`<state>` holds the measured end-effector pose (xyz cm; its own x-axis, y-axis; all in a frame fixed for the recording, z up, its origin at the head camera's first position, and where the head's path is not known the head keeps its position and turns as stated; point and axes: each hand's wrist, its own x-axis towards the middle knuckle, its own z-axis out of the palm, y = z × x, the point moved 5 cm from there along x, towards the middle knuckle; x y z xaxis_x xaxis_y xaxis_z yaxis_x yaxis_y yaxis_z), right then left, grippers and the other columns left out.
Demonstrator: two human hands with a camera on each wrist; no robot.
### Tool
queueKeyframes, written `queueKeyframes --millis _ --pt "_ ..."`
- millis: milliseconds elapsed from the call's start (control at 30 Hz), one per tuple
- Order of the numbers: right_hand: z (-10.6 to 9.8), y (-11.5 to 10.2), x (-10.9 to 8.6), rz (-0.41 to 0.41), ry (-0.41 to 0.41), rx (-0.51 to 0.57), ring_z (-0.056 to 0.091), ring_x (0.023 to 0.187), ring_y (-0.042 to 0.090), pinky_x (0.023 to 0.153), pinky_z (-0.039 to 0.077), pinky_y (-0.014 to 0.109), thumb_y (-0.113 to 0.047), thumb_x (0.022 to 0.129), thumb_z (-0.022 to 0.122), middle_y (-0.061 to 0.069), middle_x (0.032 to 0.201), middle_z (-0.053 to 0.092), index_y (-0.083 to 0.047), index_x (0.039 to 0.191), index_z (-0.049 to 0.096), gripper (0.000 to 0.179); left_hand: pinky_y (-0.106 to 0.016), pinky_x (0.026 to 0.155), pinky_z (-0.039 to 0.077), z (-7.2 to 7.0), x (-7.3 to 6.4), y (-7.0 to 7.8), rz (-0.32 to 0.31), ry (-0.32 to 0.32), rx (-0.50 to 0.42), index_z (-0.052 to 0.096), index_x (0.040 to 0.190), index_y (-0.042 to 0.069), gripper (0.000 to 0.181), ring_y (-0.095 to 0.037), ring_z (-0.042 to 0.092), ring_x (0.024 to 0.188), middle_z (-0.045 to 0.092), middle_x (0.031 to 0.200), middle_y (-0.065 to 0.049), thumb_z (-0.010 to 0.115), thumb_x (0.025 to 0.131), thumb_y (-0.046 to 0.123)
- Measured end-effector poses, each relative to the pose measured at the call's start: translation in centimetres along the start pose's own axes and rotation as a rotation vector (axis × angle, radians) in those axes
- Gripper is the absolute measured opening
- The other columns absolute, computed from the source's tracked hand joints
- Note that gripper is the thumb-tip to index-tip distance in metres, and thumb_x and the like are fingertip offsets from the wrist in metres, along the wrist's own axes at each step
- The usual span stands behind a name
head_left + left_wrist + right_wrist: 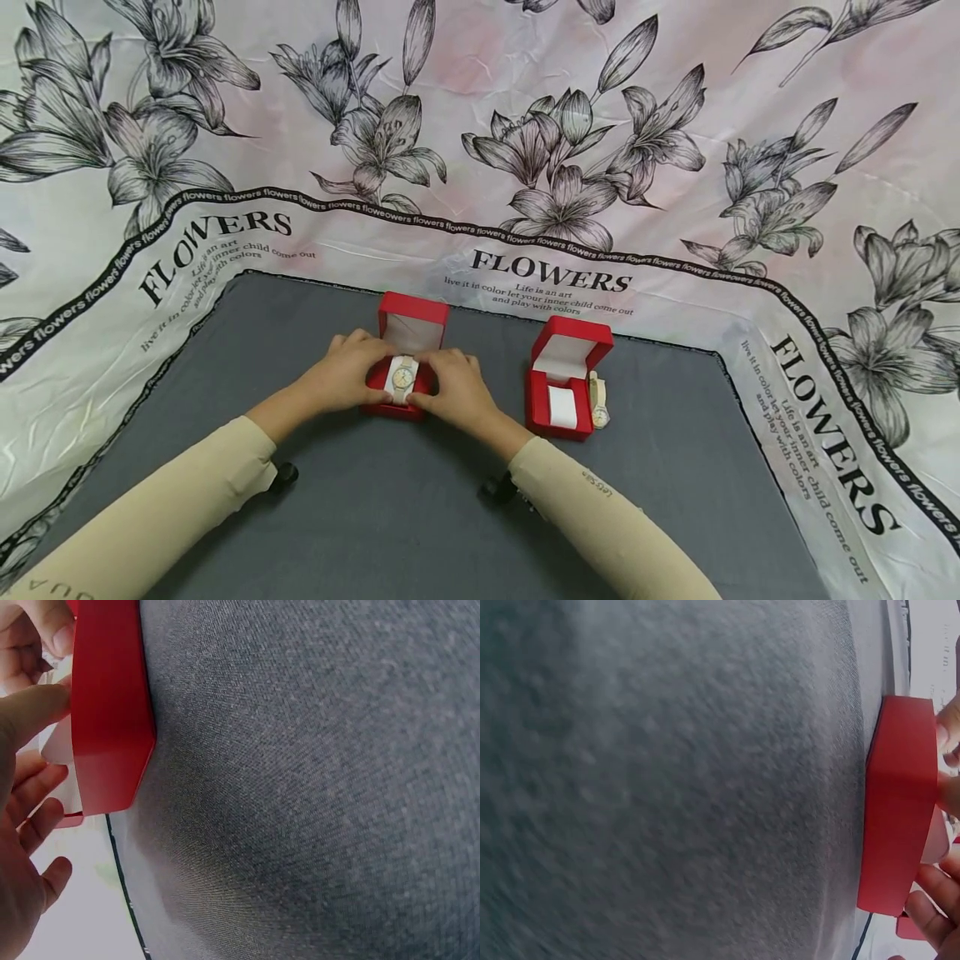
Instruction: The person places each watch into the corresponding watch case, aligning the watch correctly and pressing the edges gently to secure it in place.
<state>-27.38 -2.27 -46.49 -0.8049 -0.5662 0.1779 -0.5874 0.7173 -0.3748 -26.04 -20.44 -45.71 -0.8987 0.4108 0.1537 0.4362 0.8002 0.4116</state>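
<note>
A wristwatch (402,377) with a round pale dial and light strap is wrapped round a white cushion, in the base of an open red box (393,411). My left hand (339,375) pinches the cushioned watch from the left, thumb toward the near end. From the right, my right hand (459,387) pinches it likewise, thumb near the front wall. Low in the left wrist view, the red box wall (112,712) hides most of the watch; the white cushion shows between the fingers. The right wrist view shows the box's outer side (900,810) and fingertips at its rim.
A second open red box (536,400) stands to the right, holding a bare white cushion (562,407). Against its right side lies another wristwatch (597,402) with a light strap. Grey cloth (375,517) covers the table, bordered by a flower-printed sheet (465,183).
</note>
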Motion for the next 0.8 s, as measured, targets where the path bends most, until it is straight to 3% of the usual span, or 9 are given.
queueKeyframes --millis 367,667,800 --pt "-0.2 0.0 -0.4 -0.030 0.030 -0.046 0.056 0.124 0.019 0.105 0.035 0.049 -0.043 0.087 0.081 -0.002 0.136 0.065 -0.021 0.139 0.062 0.059 -0.051 0.094 0.031 -0.4 0.0 0.0 -0.003 0.016 -0.009 0.066 0.132 0.013 0.062 -0.027 0.048 0.120 0.068 0.129 -0.004 0.091 0.078 0.032" --pt "-1.1 1.6 -1.4 -0.073 -0.018 0.062 0.054 0.129 0.018 0.110 0.036 0.048 -0.040 0.089 0.080 -0.001 0.139 0.063 -0.019 0.142 0.060 0.060 -0.052 0.095 0.030 -0.1 -0.6 -0.3 -0.053 0.009 -0.119 0.061 0.140 0.010 0.068 -0.031 0.046 0.126 0.064 0.135 -0.009 0.087 0.082 0.033" --pt "-2.2 2.2 -1.7 -0.084 -0.001 0.112 0.054 0.129 0.021 0.110 0.035 0.050 -0.037 0.089 0.081 0.002 0.139 0.063 -0.016 0.141 0.060 0.060 -0.055 0.097 0.029 -0.8 -0.8 -0.6 -0.053 0.038 -0.159 0.061 0.140 0.008 0.067 -0.032 0.046 0.128 0.063 0.135 -0.012 0.087 0.082 0.029"
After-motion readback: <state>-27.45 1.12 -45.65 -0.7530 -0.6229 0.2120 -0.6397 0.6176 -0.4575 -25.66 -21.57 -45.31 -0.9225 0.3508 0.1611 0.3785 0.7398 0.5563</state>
